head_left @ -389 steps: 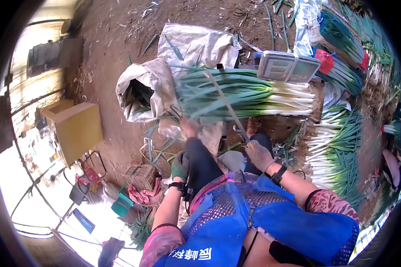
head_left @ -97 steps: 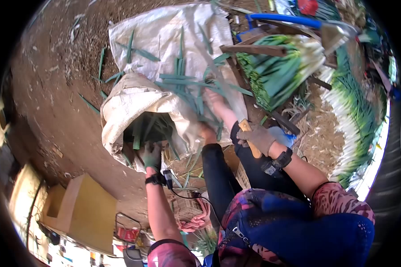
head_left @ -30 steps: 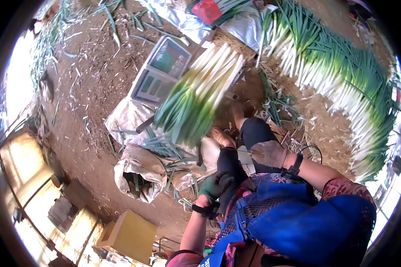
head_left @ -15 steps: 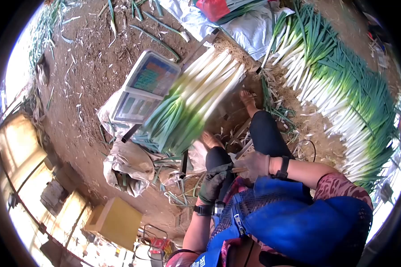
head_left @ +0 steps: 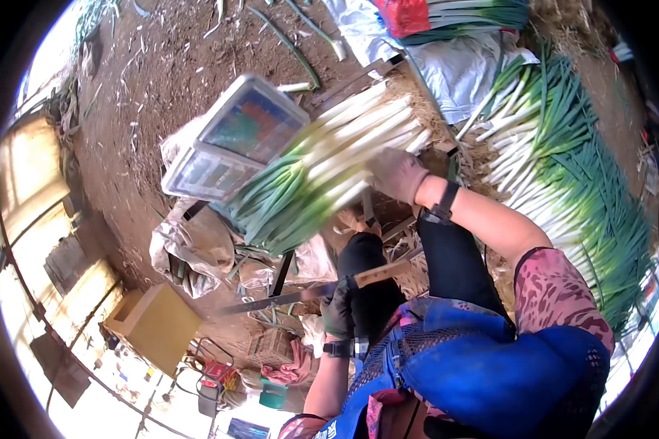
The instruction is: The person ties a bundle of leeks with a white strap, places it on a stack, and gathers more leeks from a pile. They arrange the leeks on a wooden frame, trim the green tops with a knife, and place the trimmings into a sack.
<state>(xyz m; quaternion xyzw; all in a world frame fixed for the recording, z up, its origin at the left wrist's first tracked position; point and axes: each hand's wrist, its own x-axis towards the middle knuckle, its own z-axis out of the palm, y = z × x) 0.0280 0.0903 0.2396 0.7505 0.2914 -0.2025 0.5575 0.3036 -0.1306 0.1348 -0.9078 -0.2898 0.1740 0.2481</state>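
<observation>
My left hand, in a dark glove, is closed round a long knife near where its wooden handle meets the dark blade. The blade points left, smeared by motion. My right hand, in a pale glove, is at the near edge of a bundle of long green onions; its fingers are blurred against the white stalks. The bundle lies on a low stand beside a digital scale display, white ends toward the upper right and green leaves toward the lower left.
A long row of green onions lies on the ground at right. Beyond the stand, a white sheet bears a red-wrapped bundle. A crumpled pale sack and a cardboard box are at left. My knees are close below the stand.
My right hand has left the knife handle and moved up and forward to the onion bundle. The knife stays in my left hand, its blade now showing toward the left. The view has shifted.
</observation>
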